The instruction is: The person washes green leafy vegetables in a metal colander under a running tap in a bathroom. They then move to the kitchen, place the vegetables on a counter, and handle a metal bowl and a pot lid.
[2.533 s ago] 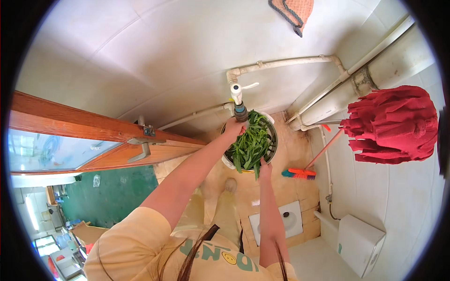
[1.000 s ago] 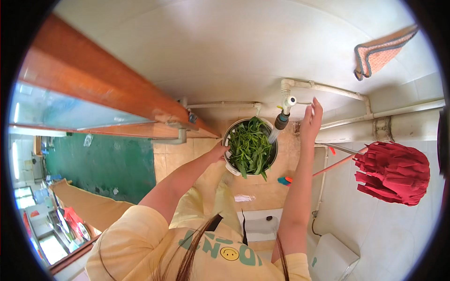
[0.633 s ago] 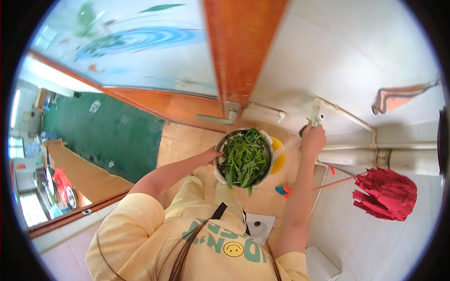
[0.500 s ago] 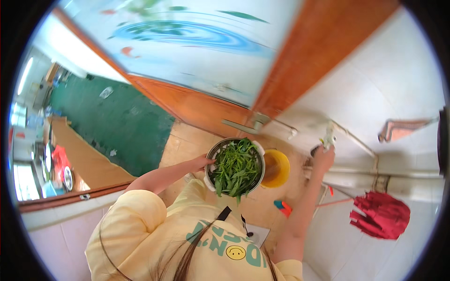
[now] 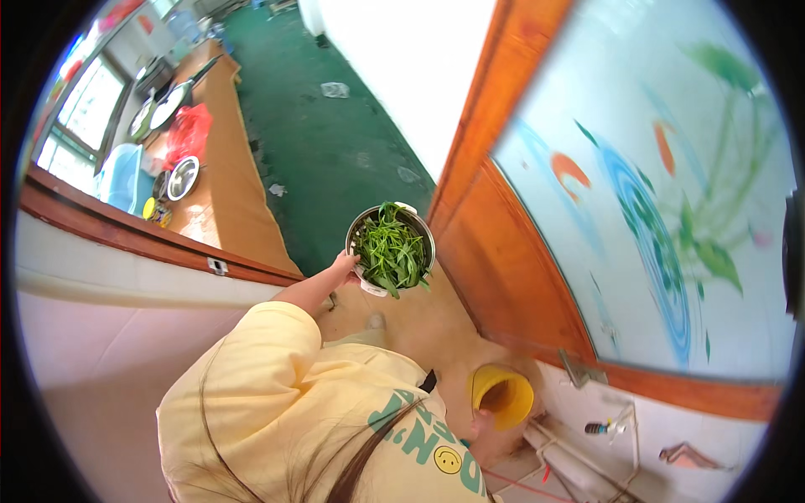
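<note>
A round metal pot with white handles (image 5: pixel 433 243) is held out ahead of me, full of long leafy greens (image 5: pixel 390 251). My left hand (image 5: pixel 345 264) grips its left rim, with the fingers partly hidden behind the wall. Some leaves hang over the near edge. My right hand (image 5: pixel 482 423) is low beside my body, close to a yellow bucket (image 5: pixel 524 401). It is blurred and partly covered by my shirt, so its fingers cannot be made out.
An orange-framed door (image 5: pixel 520 268) with painted glass stands open on the right. Ahead lies a green floor (image 5: pixel 335 142). Along the left runs a brown counter (image 5: pixel 231 159) bearing a frying pan (image 5: pixel 172 105), a red bag (image 5: pixel 189 134) and a metal bowl (image 5: pixel 183 178). A tap (image 5: pixel 599 428) and pipes are at lower right.
I have turned left, toward the green-floored room. My right hand has left the tap and dropped beside me. My left hand has carried the pot of greens toward the doorway.
</note>
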`<state>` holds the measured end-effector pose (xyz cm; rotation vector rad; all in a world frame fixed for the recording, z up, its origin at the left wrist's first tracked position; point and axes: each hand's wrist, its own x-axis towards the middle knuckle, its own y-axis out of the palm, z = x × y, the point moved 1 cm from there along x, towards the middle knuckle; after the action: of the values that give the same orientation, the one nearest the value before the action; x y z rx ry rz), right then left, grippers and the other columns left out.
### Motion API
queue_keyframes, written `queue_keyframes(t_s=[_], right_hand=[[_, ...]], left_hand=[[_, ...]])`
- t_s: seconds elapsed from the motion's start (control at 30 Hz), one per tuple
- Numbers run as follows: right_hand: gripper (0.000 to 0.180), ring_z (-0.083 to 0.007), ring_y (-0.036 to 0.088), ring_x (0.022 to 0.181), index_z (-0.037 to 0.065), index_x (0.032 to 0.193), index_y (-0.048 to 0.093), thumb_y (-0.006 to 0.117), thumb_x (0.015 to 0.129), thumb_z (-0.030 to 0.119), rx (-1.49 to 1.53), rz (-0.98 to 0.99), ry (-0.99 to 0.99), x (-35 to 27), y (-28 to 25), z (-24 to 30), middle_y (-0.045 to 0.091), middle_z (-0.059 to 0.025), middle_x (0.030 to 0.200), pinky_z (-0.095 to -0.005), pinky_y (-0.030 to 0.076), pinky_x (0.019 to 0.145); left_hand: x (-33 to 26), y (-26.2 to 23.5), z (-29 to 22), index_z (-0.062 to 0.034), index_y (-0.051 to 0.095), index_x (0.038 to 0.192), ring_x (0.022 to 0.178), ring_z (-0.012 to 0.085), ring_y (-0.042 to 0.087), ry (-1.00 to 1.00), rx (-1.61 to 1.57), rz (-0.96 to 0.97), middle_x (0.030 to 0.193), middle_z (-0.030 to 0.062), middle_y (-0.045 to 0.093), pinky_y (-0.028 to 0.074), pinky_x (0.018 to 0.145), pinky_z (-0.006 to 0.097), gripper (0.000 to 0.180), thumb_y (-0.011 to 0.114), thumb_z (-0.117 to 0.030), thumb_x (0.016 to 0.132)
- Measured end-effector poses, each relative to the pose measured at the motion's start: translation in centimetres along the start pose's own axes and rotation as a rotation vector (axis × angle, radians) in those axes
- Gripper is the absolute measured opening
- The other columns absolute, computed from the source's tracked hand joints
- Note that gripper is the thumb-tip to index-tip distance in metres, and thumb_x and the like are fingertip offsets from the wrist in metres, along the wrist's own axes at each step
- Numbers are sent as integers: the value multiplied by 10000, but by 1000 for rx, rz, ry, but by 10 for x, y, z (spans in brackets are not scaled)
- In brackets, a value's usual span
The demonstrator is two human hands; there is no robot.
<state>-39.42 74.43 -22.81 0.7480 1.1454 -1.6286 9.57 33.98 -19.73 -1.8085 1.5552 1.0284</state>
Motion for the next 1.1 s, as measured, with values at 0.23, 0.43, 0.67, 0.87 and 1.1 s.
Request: queue_keyframes(t_s=[0.23,0.43,0.67,0.87,1.1], right_hand=[[217,-209,536,501,-19,803,583,624,761,189,-274,-68,14,48,117,127,577,-118,670,-324,449,475],[238,-170,566,581,-27,948,558,593,796,153,-529,-65,-616,163,152,295,582,-120,808,-266,459,454],[233,-165,580,589,-30,934,570,595,793,154,-805,162,-860,190,262,527,601,-109,800,-271,496,496],[209,-154,563,513,38,937,577,566,811,205,-1263,485,-454,180,376,717,588,-61,687,-272,450,438],[149,-119,523,482,18,892,563,534,832,151,-949,477,-810,194,532,944,561,-60,656,-221,407,394]], left_hand=[[16,-103,-61,-128,352,1146,730,345,599,-40,-115,-292,1016,160,534,520,577,500,314,464,-185,858],[63,-173,-45,-84,361,1137,622,349,578,-10,-464,-448,958,184,541,506,492,528,326,472,-159,840],[70,-188,-63,-49,405,1151,943,274,552,77,-810,-563,1087,138,518,524,708,420,327,500,-134,850],[25,-178,-140,-125,335,1152,949,343,554,193,-1223,-574,1105,137,490,497,720,554,275,420,-128,891],[10,-187,-187,-108,338,1175,948,304,562,471,-1536,-700,1087,112,509,496,741,538,304,427,-148,887]])
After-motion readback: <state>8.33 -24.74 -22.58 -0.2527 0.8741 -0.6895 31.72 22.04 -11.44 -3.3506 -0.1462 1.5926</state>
